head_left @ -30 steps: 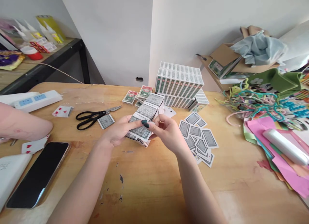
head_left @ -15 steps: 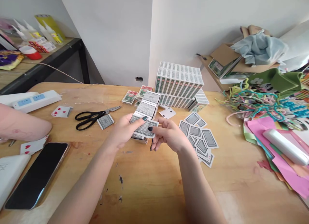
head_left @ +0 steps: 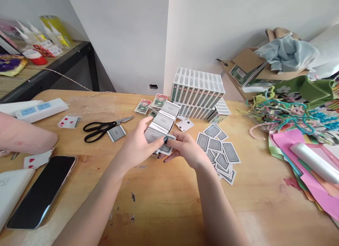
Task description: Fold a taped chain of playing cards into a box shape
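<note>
A long block made of rows of face-down playing cards (head_left: 163, 121) stands at the middle of the table, tilted a little to the right. My left hand (head_left: 139, 143) wraps round its near left side, thumb on the nearest cards. Between the thumb and fingers of my right hand (head_left: 185, 147) is the edge of a card (head_left: 166, 149) at the block's near end. Loose face-down cards (head_left: 215, 145) lie spread to the right of my right hand. A face-up spade card (head_left: 185, 124) lies behind it.
Stacked card boxes (head_left: 197, 92) stand at the back. Black scissors (head_left: 102, 128) and a cut card (head_left: 117, 133) lie left. A phone (head_left: 42, 193), another person's arm (head_left: 26, 133), yarn (head_left: 296, 113) and coloured paper (head_left: 312, 171) flank the work area.
The far end of the card block has swung slightly to the right. My left hand has moved forward along its side, and my right hand's lower fingers have moved in under the near end.
</note>
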Demonstrator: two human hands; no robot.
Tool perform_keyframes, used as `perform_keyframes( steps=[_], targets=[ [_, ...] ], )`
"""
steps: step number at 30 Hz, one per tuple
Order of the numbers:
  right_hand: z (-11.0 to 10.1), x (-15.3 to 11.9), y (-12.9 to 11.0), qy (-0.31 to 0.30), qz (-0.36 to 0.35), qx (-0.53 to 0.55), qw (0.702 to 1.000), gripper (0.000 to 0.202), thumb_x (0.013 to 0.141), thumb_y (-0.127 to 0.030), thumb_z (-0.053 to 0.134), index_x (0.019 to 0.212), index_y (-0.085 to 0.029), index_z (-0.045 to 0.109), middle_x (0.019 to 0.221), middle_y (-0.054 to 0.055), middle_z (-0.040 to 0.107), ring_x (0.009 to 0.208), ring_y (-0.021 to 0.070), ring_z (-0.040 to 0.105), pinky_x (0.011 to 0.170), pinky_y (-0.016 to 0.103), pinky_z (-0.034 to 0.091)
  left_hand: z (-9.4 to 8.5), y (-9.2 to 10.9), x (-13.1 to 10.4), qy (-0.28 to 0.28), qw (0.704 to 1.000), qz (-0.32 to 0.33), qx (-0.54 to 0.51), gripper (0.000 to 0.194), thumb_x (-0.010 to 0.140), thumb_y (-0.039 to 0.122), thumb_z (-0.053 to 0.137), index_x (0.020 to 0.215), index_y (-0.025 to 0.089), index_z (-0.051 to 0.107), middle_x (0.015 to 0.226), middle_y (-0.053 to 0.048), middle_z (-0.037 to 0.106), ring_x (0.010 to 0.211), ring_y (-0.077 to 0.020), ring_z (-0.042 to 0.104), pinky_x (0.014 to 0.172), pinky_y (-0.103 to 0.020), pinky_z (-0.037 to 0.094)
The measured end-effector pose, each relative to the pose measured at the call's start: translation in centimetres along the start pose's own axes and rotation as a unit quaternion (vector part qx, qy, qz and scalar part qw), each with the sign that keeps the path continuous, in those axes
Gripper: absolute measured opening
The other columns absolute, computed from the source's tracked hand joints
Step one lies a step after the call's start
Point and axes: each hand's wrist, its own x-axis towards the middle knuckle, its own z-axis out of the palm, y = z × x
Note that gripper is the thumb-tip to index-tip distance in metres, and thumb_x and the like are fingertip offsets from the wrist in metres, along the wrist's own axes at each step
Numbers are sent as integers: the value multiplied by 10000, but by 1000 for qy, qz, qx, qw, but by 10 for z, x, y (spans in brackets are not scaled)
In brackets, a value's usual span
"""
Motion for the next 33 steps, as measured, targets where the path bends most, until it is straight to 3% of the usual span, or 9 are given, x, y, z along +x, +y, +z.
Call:
perform_keyframes(
  steps=[2, 8, 15, 19, 24, 28, 33],
  targets=[
    [0, 0, 0, -18, 3, 10, 1000, 116, 747, -184, 588, 852, -142, 614, 682, 38, 692, 642, 170, 695, 563, 262, 587, -2, 2, -2, -4, 1000, 12, 17, 687, 755, 373, 637, 1374, 268, 361, 1234, -46, 609, 1050, -242, 605, 818, -338, 490],
    [-3, 3, 5, -56, -2, 45, 997, 151, 720, -183, 606, 858, -127, 623, 706, 57, 706, 664, 195, 706, 609, 301, 586, -8, 6, 0, -55, 997, 40, 22, 533, 759, 280, 611, 1280, 314, 503, 1136, 14, 659, 963, -218, 630, 723, -289, 503],
    [-11, 4, 7, -104, 5, 97, 990, 101, 705, -134, 591, 807, -137, 590, 710, 55, 709, 687, 199, 713, 644, 311, 586, -9, -5, 6, -106, 988, -22, -114, 469, 769, 288, 623, 1229, 245, 540, 1074, -16, 669, 898, -191, 637, 724, -282, 504],
    [-16, 3, 6, -132, 3, 98, 986, 93, 744, -159, 608, 831, -137, 582, 750, 64, 710, 716, 197, 714, 681, 327, 590, -6, -10, 10, -127, 973, -64, -181, 353, 775, 340, 631, 1090, 186, 596, 950, -34, 688, 818, -186, 636, 678, -280, 490],
    [-21, 2, 5, -167, 9, 63, 984, 165, 802, -215, 620, 943, -130, 608, 803, 74, 707, 742, 180, 706, 658, 294, 598, -3, -13, 12, -121, 962, -98, -223, 344, 773, 383, 640, 1040, 169, 608, 873, -33, 691, 770, -179, 630, 649, -273, 483],
    [-23, 3, 5, -158, -17, 52, 986, 204, 797, -231, 642, 967, -117, 645, 806, 77, 706, 741, 170, 693, 568, 233, 591, -3, -13, 10, -116, 962, -98, -227, 359, 764, 375, 653, 1058, 172, 609, 897, -40, 698, 768, -183, 636, 648, -277, 487],
    [-18, 6, 9, -105, -25, 45, 993, 222, 739, -272, 711, 888, -113, 672, 731, 67, 707, 671, 165, 693, 487, 191, 556, -1, -10, 9, -126, 958, -93, -240, 391, 778, 391, 637, 1102, 176, 589, 944, -65, 700, 717, -196, 654, 628, -311, 511]
  ],
)
